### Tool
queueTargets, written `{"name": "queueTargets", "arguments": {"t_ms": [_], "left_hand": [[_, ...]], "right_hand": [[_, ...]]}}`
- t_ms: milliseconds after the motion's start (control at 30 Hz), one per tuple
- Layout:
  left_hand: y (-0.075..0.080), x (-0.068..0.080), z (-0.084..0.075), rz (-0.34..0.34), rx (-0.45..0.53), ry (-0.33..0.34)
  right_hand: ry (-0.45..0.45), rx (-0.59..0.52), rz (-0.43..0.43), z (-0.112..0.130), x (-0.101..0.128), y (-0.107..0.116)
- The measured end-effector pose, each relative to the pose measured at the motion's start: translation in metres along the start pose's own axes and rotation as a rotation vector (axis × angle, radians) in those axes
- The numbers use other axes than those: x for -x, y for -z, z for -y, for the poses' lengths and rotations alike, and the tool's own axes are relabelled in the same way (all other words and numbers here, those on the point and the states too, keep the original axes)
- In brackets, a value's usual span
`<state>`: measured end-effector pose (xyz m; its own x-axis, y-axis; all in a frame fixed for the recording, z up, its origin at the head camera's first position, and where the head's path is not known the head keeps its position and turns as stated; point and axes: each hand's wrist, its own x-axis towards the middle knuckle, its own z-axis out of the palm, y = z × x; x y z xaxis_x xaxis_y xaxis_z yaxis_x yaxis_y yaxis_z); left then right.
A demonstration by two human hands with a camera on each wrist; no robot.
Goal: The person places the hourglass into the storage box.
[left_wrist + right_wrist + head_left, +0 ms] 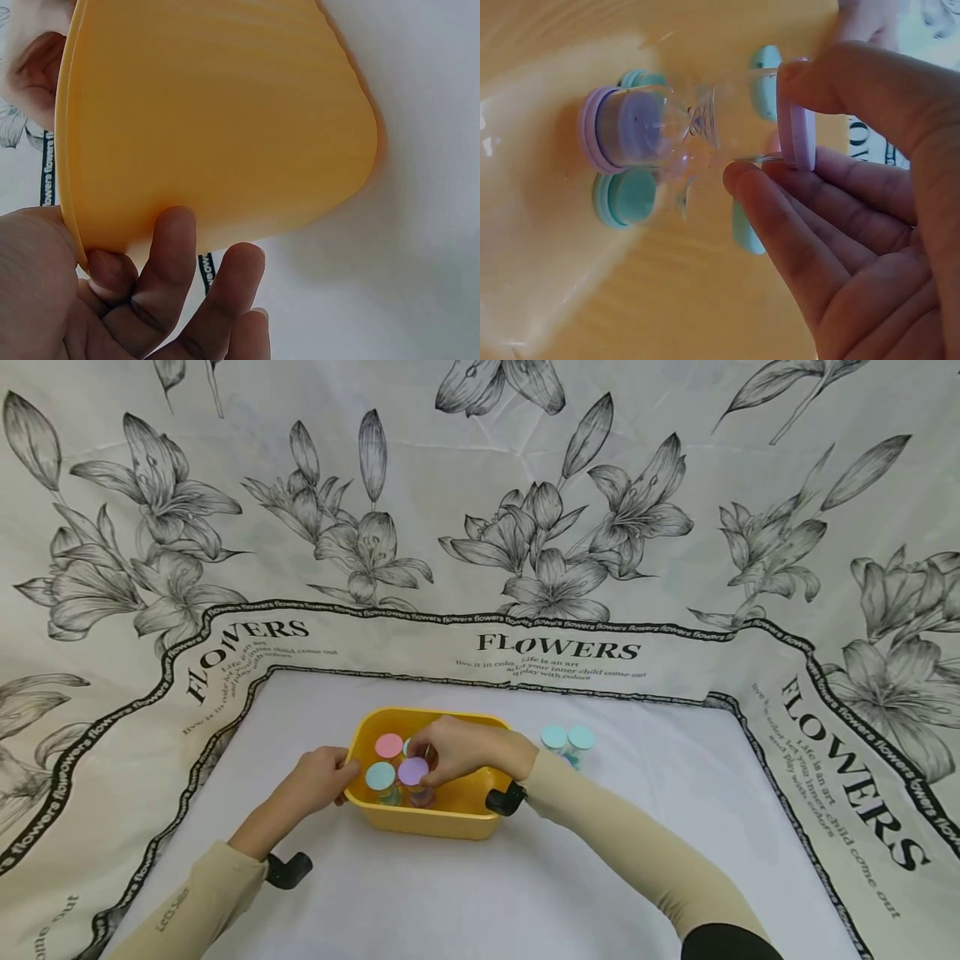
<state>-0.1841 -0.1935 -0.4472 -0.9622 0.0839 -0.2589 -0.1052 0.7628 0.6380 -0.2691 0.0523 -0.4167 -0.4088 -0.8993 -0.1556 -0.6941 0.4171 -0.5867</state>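
Pinching a purple-capped sand timer [413, 771] between thumb and fingers, the right hand [457, 750] reaches into a yellow plastic bin [427, 823]. The timer stands upright towards the bin's left end, with purple sand in its lower bulb; whether its base touches the bin floor is hard to tell. The left hand [318, 779] grips the rim at the bin's left end, its fingertips against the outer wall.

Around the purple timer in the bin are a pink-capped timer [389, 745] near the far left corner, a teal-capped timer [380, 774] just beside it on the left, and another teal cap [407, 747] partly hidden behind the right hand.

The bin sits on the white surface [420, 902], left of centre and near the far edge. Between the bin and the surface's far right corner stand two teal-capped timers [580, 738], side by side, with a small bluish cap partly covered by the right sleeve [615, 835]. Beyond the far edge hangs a flower-printed cloth [420, 477] lettered "FLOWERS".
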Motion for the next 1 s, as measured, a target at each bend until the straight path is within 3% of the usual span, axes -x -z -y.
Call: {"name": "queueTargets", "arguments": {"t_ms": [333, 1000], "left_hand": [[-0.001, -0.002, 0.002, -0.009, -0.004, -0.010], [0.000, -0.004, 0.003, -0.009, 0.000, 0.012]], "right_hand": [[0.031, 0.030, 0.035, -0.007, -0.014, -0.004], [0.082, 0.127, 0.105, 0.004, -0.022, -0.002]]}}
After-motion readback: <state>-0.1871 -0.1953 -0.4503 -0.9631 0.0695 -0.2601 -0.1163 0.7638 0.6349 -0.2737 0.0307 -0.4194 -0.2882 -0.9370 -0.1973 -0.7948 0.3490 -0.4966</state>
